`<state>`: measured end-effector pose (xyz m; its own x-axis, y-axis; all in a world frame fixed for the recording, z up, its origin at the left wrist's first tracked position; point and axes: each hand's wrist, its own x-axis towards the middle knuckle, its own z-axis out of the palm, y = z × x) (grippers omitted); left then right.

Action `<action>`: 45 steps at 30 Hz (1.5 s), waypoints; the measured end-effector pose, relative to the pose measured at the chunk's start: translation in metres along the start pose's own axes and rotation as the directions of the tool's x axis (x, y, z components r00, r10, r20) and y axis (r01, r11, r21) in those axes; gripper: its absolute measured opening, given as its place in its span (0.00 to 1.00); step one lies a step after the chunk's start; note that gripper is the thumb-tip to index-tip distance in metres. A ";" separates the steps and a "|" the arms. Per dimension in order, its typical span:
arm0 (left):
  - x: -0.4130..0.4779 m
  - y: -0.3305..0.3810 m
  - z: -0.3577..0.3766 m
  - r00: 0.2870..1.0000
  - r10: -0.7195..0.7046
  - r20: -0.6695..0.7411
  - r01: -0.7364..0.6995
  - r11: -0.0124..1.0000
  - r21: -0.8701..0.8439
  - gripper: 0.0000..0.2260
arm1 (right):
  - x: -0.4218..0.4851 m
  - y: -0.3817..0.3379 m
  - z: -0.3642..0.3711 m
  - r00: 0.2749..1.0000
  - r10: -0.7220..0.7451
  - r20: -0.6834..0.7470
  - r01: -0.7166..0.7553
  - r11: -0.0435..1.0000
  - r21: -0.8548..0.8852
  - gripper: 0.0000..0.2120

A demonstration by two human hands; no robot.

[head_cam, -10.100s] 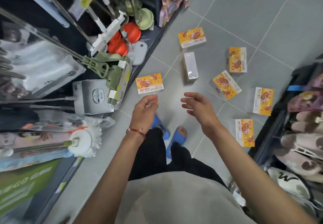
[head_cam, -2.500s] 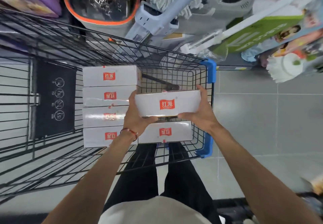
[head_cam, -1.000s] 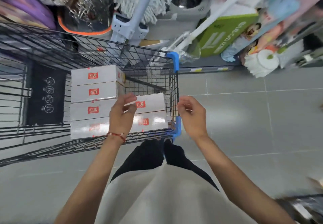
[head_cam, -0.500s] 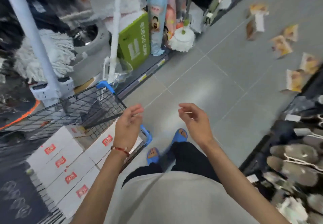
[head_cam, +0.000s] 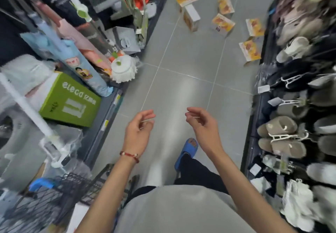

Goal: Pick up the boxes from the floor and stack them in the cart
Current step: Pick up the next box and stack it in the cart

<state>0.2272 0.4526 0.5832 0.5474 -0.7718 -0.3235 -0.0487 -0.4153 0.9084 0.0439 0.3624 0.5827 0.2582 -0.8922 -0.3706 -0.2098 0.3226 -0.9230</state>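
So the aisle floor [head_cam: 181, 80] runs straight ahead, with the cart [head_cam: 54, 196] back at about 7 o'clock and the leftover boxes [head_cam: 221, 22] scattered way up at 12 to 1 o'clock, well apart from both hands. Nearest one looks like the box [head_cam: 250, 50] at 1 o'clock by the slipper rack [head_cam: 300, 105], long side pointing roughly up the aisle, so I'd say the right hand [head_cam: 202, 125] gets there first. Both it and the left hand [head_cam: 139, 131] are empty, fingers loosely curled, holding nothing.
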 end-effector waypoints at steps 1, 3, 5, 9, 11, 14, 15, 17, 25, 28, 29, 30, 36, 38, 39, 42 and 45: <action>0.014 0.010 0.016 1.000 0.000 0.010 0.000 1.000 0.010 0.14 | 0.016 -0.008 -0.012 1.000 -0.001 -0.008 0.001 1.000 0.009 0.10; 0.040 0.033 0.046 0.999 0.016 0.030 -0.017 1.000 0.023 0.14 | 0.047 -0.023 -0.035 1.000 -0.010 -0.011 0.010 1.000 0.009 0.10; 0.065 0.056 0.074 0.997 0.028 0.065 -0.031 0.999 0.032 0.14 | 0.079 -0.034 -0.058 1.000 -0.006 -0.027 0.006 1.000 0.001 0.09; 0.111 0.095 0.117 0.993 0.039 0.109 -0.040 0.999 0.014 0.14 | 0.136 -0.049 -0.092 0.994 0.027 -0.102 -0.023 0.999 0.045 0.09; 0.141 0.106 0.131 0.991 0.034 0.127 -0.035 0.999 0.012 0.15 | 0.166 -0.054 -0.104 0.991 0.047 -0.125 -0.040 0.997 0.063 0.09; 0.195 0.116 0.145 0.991 0.029 0.132 -0.032 0.999 0.022 0.18 | 0.219 -0.064 -0.119 0.986 0.041 -0.159 -0.031 0.997 0.066 0.10; 0.217 0.120 0.149 0.992 0.024 0.127 -0.027 0.999 0.025 0.18 | 0.241 -0.069 -0.123 0.984 0.038 -0.173 -0.026 0.997 0.067 0.11; 0.264 0.129 0.159 0.993 0.018 0.120 -0.021 0.999 0.027 0.19 | 0.288 -0.083 -0.130 0.980 0.029 -0.198 -0.017 0.998 0.059 0.11; 0.455 0.200 0.203 0.988 -0.005 0.157 0.002 1.000 0.016 0.15 | 0.473 -0.150 -0.126 0.977 0.072 -0.198 -0.060 0.996 0.065 0.11; 0.515 0.231 0.217 0.978 0.001 0.208 -0.007 1.000 0.027 0.16 | 0.531 -0.176 -0.122 0.975 0.105 -0.196 -0.088 0.992 0.095 0.10; 0.536 0.239 0.222 0.975 -0.005 0.223 -0.004 0.999 0.039 0.15 | 0.551 -0.183 -0.121 0.973 0.120 -0.198 -0.100 0.989 0.108 0.10; 0.558 0.248 0.228 0.973 -0.016 0.229 0.004 0.999 0.054 0.15 | 0.569 -0.190 -0.122 0.969 0.135 -0.207 -0.113 0.987 0.116 0.10; 0.680 0.294 0.268 0.969 -0.062 0.237 0.037 0.993 0.109 0.14 | 0.685 -0.225 -0.135 0.958 0.178 -0.223 -0.150 0.979 0.136 0.11; 0.724 0.305 0.287 0.969 -0.075 0.237 0.049 0.992 0.115 0.14 | 0.733 -0.230 -0.142 0.952 0.201 -0.231 -0.170 0.975 0.145 0.10; 0.745 0.313 0.297 0.970 -0.077 0.230 0.050 0.991 0.120 0.14 | 0.757 -0.236 -0.145 0.953 0.201 -0.228 -0.173 0.975 0.138 0.10; 0.806 0.339 0.327 0.967 -0.111 0.228 0.078 0.986 0.150 0.14 | 0.823 -0.260 -0.158 0.957 0.211 -0.197 -0.199 0.977 0.080 0.09; 0.855 0.364 0.352 0.963 -0.120 0.242 0.087 0.986 0.144 0.13 | 0.880 -0.289 -0.170 0.960 0.221 -0.171 -0.208 0.974 0.091 0.07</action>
<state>0.3839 -0.5277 0.5441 0.3307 -0.8098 -0.4847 -0.1205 -0.5456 0.8293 0.1712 -0.5695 0.5407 0.0398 -0.8392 -0.5424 -0.1725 0.5289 -0.8310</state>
